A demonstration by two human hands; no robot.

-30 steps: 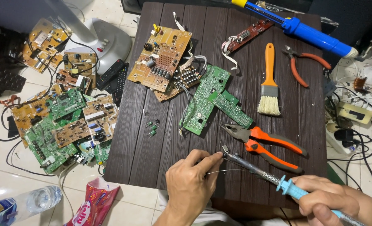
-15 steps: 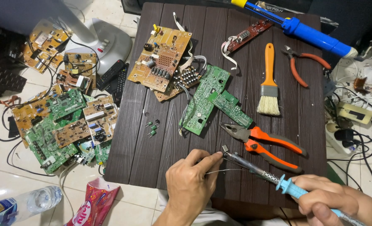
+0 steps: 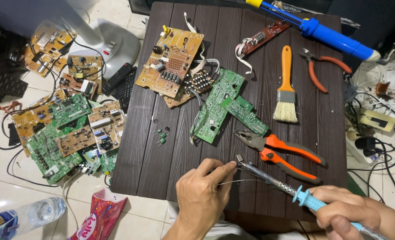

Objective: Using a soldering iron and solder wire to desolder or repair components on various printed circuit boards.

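**Soldering iron tip meets a small part at the near edge of the counter**

Soldering iron (image 3: 281,184) lies slanted across the near right of the dark slatted counter (image 3: 322,133), its light blue handle clenched in the right hand (image 3: 346,212) and its metal tip pointing left. At the tip sits a small grey component (image 3: 239,158), which the left hand (image 3: 202,195) pinches between thumb and forefinger; a thin wire (image 3: 237,181) runs from those fingers to the right, under the iron's shaft. Just beyond the tip lie orange-handled pliers (image 3: 277,149), jaws pointing left. Farther off, a green circuit board (image 3: 222,104) lies at the middle of the counter, with a tan circuit board (image 3: 171,62) to its far left. A few small loose parts (image 3: 162,135) rest left of the green board. On the right side lie an orange-handled brush (image 3: 286,84) and small red cutters (image 3: 322,69); a blue desoldering pump (image 3: 322,31) lies along the far edge. More circuit boards (image 3: 68,129) are heaped on the floor to the left, near a plastic bottle (image 3: 26,218).
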